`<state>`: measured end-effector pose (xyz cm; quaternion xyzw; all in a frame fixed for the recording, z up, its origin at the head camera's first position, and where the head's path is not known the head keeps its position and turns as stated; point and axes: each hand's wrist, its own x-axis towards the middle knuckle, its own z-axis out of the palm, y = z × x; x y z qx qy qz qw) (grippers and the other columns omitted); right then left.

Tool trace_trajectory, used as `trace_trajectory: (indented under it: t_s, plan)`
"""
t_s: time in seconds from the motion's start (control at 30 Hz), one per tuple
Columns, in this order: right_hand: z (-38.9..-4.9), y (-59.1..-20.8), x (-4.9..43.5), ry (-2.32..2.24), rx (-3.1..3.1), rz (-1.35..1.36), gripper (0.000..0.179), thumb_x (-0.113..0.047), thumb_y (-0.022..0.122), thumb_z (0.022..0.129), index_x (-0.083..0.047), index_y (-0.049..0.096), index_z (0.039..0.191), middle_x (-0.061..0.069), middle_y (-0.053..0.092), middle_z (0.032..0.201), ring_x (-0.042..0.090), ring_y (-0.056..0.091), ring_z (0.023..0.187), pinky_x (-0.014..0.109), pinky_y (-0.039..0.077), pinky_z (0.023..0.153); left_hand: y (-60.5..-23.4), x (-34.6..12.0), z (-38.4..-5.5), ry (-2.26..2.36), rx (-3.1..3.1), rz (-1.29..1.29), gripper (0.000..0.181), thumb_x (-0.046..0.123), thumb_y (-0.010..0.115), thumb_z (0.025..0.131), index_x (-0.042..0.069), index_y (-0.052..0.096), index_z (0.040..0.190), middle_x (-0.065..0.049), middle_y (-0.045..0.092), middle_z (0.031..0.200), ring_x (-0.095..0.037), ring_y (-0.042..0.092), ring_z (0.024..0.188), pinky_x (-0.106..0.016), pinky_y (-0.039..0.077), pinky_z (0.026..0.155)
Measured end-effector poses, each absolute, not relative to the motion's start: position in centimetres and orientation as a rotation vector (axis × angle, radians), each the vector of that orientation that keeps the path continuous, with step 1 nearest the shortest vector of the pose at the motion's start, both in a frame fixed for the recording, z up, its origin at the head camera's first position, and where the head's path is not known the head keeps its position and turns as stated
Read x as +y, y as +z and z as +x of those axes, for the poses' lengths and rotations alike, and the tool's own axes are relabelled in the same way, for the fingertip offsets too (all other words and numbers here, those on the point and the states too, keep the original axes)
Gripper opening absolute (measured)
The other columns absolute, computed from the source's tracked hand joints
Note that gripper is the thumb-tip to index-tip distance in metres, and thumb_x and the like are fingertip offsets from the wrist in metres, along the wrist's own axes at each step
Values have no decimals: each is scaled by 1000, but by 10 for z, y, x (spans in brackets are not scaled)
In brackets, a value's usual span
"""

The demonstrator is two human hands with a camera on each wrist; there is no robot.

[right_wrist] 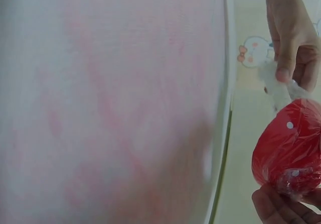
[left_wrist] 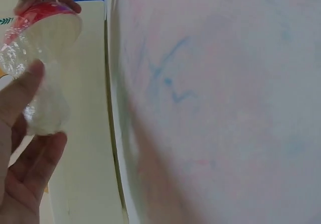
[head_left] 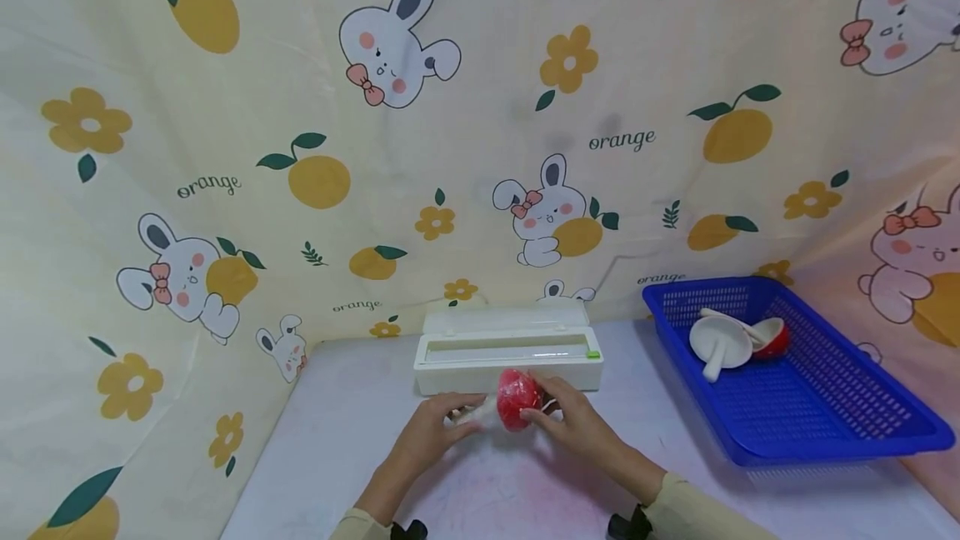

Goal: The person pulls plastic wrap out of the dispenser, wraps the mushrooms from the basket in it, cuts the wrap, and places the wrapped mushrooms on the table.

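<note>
A toy mushroom [head_left: 517, 400], its red cap dotted white and its stem pale, is wrapped in crinkled clear film. My left hand [head_left: 429, 437] grips the stem end, with the thumb pressed on the film in the left wrist view. At the other end, my right hand [head_left: 583, 430] holds the cap [right_wrist: 286, 151] between thumb and fingers. The stem [left_wrist: 47, 106] points toward the left hand. Just behind both hands stands a long white cling film dispenser [head_left: 465, 379] with its lid raised.
To the right is a blue plastic basket [head_left: 825, 444]. Inside it lie a red-capped mushroom [head_left: 778, 344] and another with its white underside and stem [head_left: 720, 342] showing. A printed cloth [head_left: 480, 148] hangs behind the white table [head_left: 337, 407], whose top has pinkish stains.
</note>
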<state>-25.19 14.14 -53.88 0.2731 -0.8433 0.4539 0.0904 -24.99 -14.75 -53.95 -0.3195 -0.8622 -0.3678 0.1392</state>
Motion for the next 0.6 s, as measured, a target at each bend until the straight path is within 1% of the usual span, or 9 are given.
trace_trajectory:
  t_s: [0.13,0.23,0.37,0.5,0.6]
  plan:
    - [-251,-539,140,1357,-2535,803,70,-21,84,95,2,53,154,7,69,119,12,68,95,34,63,82,-539,-148,-249,-1021,-2546,-911,39,11,88,90,12,78,127,-1,79,115,-9,68,93,-28,61,81]
    - [-251,-538,138,1366,-2568,782,72,-25,86,94,-1,54,154,7,69,122,14,68,97,38,64,84,-537,-147,-246,-941,-2612,-859,33,11,86,92,14,79,125,0,78,115,-11,71,99,-31,61,87]
    - [-251,-538,137,1372,-2607,778,72,-29,86,94,-4,54,154,8,69,128,17,68,101,39,64,86,-535,-149,-242,-893,-2646,-774,30,12,85,93,16,81,123,2,78,116,-17,73,108,-38,61,94]
    - [-251,-538,139,1386,-2626,828,73,-28,85,95,-3,52,155,11,67,134,22,70,103,39,63,86,-539,-156,-239,-923,-2580,-725,29,10,86,91,17,82,119,2,79,116,-19,74,109,-40,61,95]
    - [-250,-538,141,1386,-2628,867,73,-29,83,97,-3,51,156,12,68,133,25,71,104,41,63,88,-542,-163,-237,-965,-2520,-706,28,9,87,90,16,82,117,2,79,116,-19,75,108,-39,62,93]
